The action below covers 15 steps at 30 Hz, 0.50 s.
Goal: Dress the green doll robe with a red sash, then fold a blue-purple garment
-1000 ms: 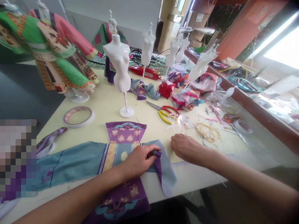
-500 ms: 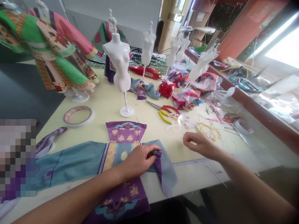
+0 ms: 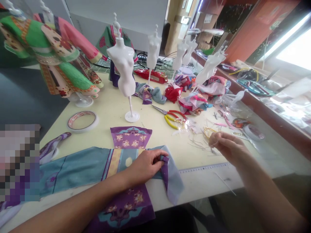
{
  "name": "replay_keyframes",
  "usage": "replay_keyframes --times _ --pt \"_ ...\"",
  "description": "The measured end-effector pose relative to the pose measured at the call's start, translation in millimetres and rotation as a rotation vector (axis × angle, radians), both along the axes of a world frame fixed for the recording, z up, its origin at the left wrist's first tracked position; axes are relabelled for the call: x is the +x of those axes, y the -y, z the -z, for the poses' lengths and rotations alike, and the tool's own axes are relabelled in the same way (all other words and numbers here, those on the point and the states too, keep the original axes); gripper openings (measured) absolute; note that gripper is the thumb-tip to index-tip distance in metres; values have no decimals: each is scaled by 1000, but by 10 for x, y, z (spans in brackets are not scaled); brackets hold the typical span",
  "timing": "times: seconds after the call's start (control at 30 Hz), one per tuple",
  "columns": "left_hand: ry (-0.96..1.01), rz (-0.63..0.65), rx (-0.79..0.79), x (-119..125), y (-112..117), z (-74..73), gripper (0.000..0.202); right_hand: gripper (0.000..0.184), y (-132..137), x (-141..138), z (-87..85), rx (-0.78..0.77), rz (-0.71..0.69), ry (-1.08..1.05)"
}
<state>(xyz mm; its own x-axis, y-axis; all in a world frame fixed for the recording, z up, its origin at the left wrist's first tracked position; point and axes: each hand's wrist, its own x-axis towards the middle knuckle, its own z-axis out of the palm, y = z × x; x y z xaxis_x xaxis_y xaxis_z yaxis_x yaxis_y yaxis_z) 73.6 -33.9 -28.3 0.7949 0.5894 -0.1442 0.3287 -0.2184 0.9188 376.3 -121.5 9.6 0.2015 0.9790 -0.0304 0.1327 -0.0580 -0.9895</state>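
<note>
Two hands work over the bench (image 3: 170,145). The left hand (image 3: 144,166) lies flat, its fingers (image 3: 157,158) pressing down the purple-edged fold of a long teal printed fabric strip (image 3: 73,170), which runs away to that hand's left. A purple patterned cloth panel (image 3: 131,137) lies just ahead of it, and a second purple panel (image 3: 123,207) lies below the forearm. The right hand (image 3: 227,147) hangs just above loose thin wires (image 3: 199,145), its fingertips (image 3: 211,137) drawn together in a pinch; anything between them is too fine to tell. Gold cord (image 3: 209,131) lies just ahead, and red-and-yellow-handled scissors (image 3: 173,118) lie farther left.
</note>
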Motion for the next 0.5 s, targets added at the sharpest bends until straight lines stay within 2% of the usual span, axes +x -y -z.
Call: replay_keyframes --times 0.17,0.2,0.3,0.37,0.43,0.5 --pt "48 70 -51 246 29 -142 37 15 175 52 -100 45 107 -148" --pt "56 91 -83 320 28 -174 43 15 203 46 -106 57 101 -154" --pt "22 135 -269 510 8 -268 76 14 280 6 -109 68 74 -156" --pt "6 129 -387 564 -16 -325 88 13 327 -31 -112 59 72 -129" --pt "49 108 -497 542 -46 -381 84 14 368 -78 -124 51 90 -99" --pt "111 63 -596 446 -75 -442 71 16 396 -142 -143 40 110 -95"
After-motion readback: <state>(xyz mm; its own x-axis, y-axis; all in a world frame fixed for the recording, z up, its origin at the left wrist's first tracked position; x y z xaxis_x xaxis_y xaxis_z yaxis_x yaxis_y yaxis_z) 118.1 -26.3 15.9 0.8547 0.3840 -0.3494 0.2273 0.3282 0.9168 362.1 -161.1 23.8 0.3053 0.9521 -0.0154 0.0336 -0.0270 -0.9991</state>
